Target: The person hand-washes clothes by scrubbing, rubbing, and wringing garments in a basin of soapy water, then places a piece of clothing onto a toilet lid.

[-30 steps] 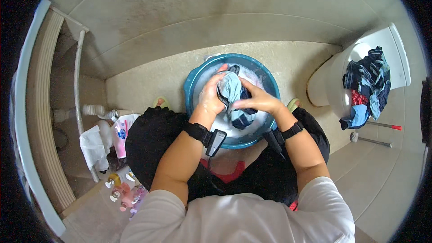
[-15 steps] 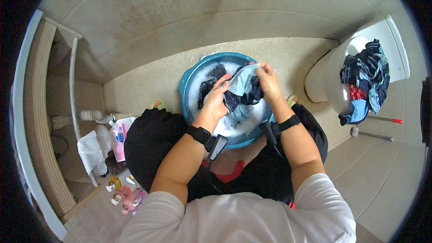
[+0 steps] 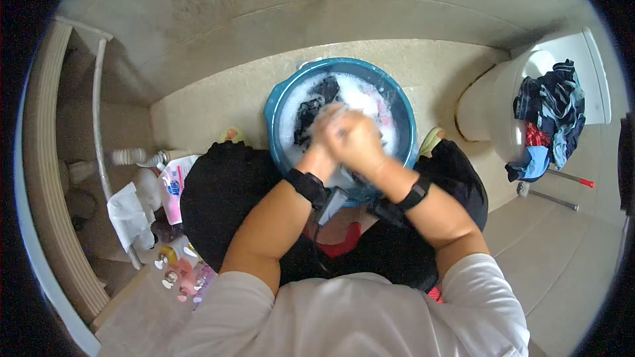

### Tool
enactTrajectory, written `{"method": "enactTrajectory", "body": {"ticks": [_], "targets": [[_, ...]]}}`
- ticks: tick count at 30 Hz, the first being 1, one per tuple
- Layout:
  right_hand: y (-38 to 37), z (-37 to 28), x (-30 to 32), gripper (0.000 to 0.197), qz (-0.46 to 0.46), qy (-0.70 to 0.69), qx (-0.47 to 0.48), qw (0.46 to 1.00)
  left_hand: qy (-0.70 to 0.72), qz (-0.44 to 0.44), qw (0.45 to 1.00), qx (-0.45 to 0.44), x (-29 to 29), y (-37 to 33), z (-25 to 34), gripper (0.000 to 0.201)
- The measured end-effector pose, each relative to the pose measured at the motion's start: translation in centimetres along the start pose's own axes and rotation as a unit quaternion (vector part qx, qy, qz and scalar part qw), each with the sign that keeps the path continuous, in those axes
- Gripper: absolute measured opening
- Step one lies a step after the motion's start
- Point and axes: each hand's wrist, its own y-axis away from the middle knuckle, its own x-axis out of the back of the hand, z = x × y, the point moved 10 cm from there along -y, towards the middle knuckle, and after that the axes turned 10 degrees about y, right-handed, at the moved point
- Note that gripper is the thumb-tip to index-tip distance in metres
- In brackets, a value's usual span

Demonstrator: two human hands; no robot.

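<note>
Clothes (image 3: 311,109) lay soaking in the suds of a blue basin (image 3: 274,116) on the floor between the person's knees, a dark bunched piece showing at the basin's left side, and both hands met over the middle, the left hand (image 3: 327,133) and right hand (image 3: 357,139) pressed together and blurred, so whether cloth was gripped between them I could not tell. Rubbing would go best with the hands kept low over the water so the suds stayed inside the rim. Being crumpled, the dark piece had no clear long axis and pointed no particular way.
</note>
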Motion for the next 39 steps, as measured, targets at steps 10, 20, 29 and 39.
{"method": "enactTrajectory", "body": {"ticks": [10, 20, 29, 39], "targets": [[0.8, 12.9, -1.5, 0.039, -0.108, -0.289, -0.233, 0.922, -0.082, 0.375, 0.920, 0.077, -1.8, -0.5, 0.9, 0.026], [3.5, 11.0, 0.5, 0.029, -0.224, -0.657, -0.324, 0.643, -0.788, 0.127, 0.598, 0.078, -1.6, -0.1, 4.2, 0.046], [1.9, 9.8, 2.8, 0.028, -0.121, -0.713, -0.319, 0.613, -0.681, 0.245, 0.688, 0.051, -2.0, -0.4, 3.5, 0.030], [1.5, 6.3, 4.5, 0.056, -0.126, -0.015, 0.108, 0.986, -0.449, 0.161, 0.876, 0.071, -5.8, -0.9, 2.0, 0.029]]}}
